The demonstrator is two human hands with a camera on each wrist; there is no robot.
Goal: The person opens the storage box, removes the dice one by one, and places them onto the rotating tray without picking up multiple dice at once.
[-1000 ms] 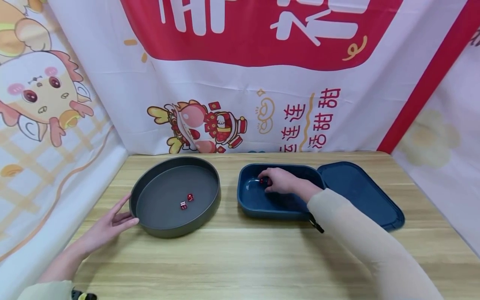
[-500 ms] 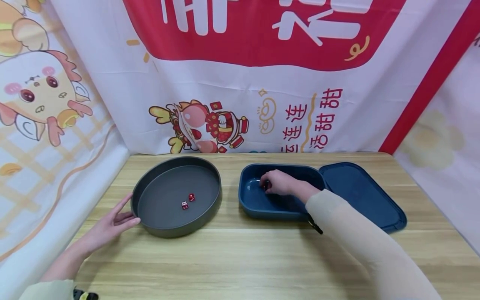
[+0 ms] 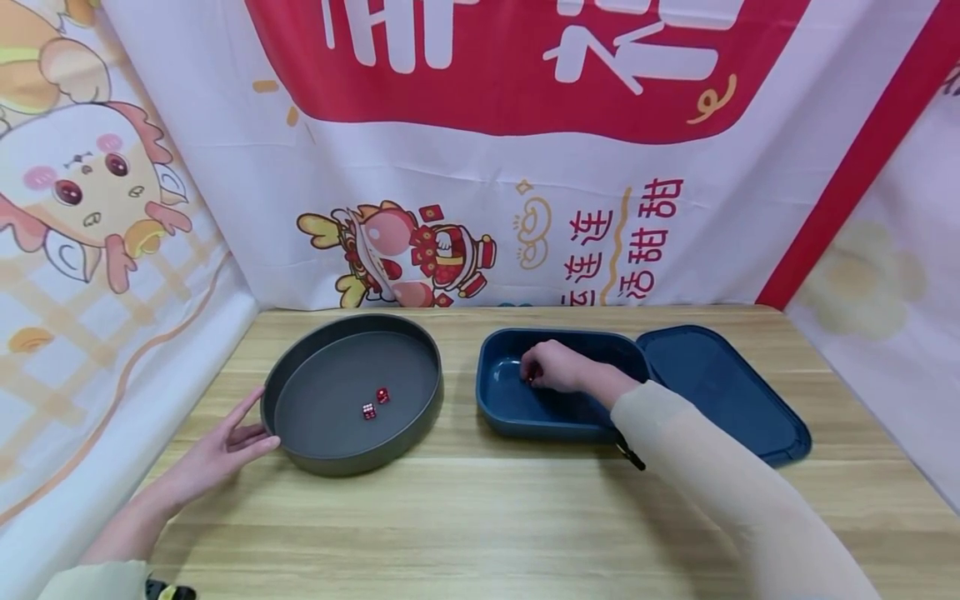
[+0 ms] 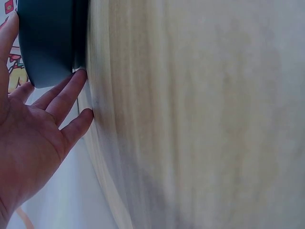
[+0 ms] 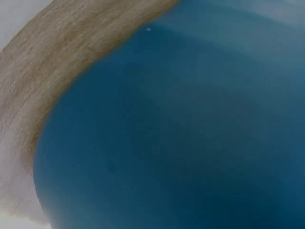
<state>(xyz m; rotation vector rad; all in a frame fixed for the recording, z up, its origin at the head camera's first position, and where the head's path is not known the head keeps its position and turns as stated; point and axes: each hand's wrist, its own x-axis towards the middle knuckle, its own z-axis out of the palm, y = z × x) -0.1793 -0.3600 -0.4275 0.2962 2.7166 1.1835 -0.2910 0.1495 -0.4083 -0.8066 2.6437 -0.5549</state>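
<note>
Inside the blue rectangular box [image 3: 498, 414], my right hand [image 3: 558, 367] pinches a red die [image 3: 531, 380], mostly covered by the fingers. The right wrist view is filled by the blue box wall [image 5: 167, 133], so the hand is hidden there. My left hand [image 3: 217, 454] rests against the left side of a round dark grey pan [image 3: 352, 467], its fingers spread and fairly straight. In the left wrist view those fingers touch the pan's outer wall [image 4: 50, 43]. Two red dice lie on the pan floor, one die [image 3: 368, 411] just left of the other die [image 3: 383, 395].
A blue lid [image 3: 723, 392] lies at the box's right, partly behind my right sleeve [image 3: 720, 467]. Everything stands on a light wooden table [image 3: 450, 525]. A printed cloth [image 3: 465, 167] hangs along the back edge, with more cloth at both sides.
My right hand's fingers have closed in and drawn slightly lower in the box; the red die, plainer a second ago, is now mostly covered. The left hand, pan and its dice stay put.
</note>
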